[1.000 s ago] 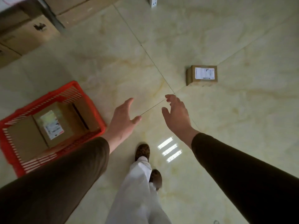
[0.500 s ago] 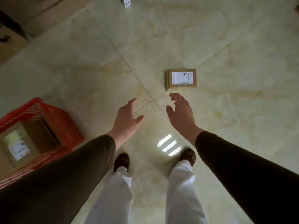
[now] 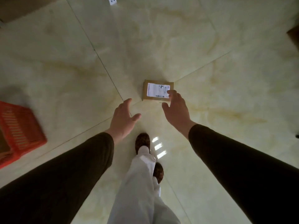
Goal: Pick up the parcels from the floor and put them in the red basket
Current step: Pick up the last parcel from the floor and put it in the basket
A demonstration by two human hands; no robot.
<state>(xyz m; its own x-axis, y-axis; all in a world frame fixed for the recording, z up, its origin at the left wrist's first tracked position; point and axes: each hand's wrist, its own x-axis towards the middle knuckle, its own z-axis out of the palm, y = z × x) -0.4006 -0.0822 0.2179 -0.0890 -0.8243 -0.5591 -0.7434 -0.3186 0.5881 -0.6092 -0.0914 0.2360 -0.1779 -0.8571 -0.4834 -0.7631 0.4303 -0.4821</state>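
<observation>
A small brown cardboard parcel [image 3: 155, 91] with a white shipping label lies flat on the pale tiled floor, just ahead of me. My right hand [image 3: 177, 110] is stretched out with fingers apart, its fingertips over the parcel's near right corner, holding nothing. Lower and to the left of the parcel, my left hand [image 3: 123, 119] is spread and empty, apart from it. The red basket [image 3: 21, 131] sits at the left edge, mostly cut off by the frame; its contents barely show.
Brown cardboard boxes [image 3: 24, 8] stand at the top left corner. A small white object [image 3: 112, 0] lies on the floor at the top. Another brown item [image 3: 293, 38] shows at the right edge. My feet and white trousers are below my hands.
I have stepped forward: the parcel is nearer and under my right fingertips. The red basket has slid further toward the left edge, and both hands have reached forward.
</observation>
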